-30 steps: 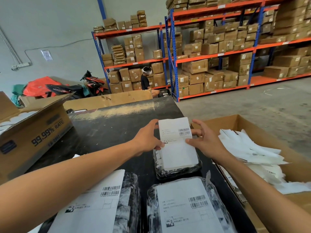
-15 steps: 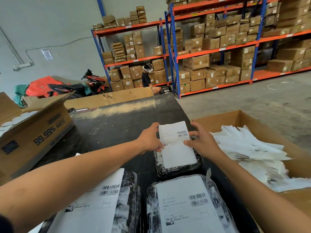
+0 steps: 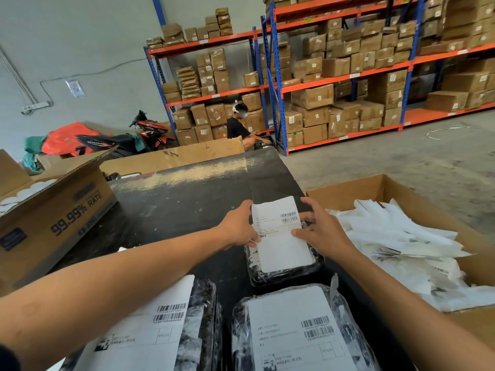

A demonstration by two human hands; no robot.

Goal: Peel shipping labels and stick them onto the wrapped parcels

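A white shipping label (image 3: 282, 236) with barcodes lies on a small parcel wrapped in black plastic (image 3: 284, 274) in the middle of the black table (image 3: 187, 204). Its far end still curls up off the parcel. My left hand (image 3: 237, 227) pinches the label's left edge. My right hand (image 3: 321, 231) holds the right edge, thumb on the paper and fingers spread behind it. Two bigger wrapped parcels lie nearer to me, each carrying a label: one at the left (image 3: 150, 330), one at the right (image 3: 297, 330).
An open cardboard box (image 3: 375, 188) at the right holds a heap of peeled white backing paper (image 3: 401, 250). A printed carton (image 3: 56, 226) stands at the left. Beyond the table are blue-and-orange racks of cartons (image 3: 334, 76), a crouching person (image 3: 241, 124) and a motorbike (image 3: 128, 140).
The label has come down from nearly upright and now lies flatter on the small parcel. Both hands have moved down with it, keeping hold of its edges.
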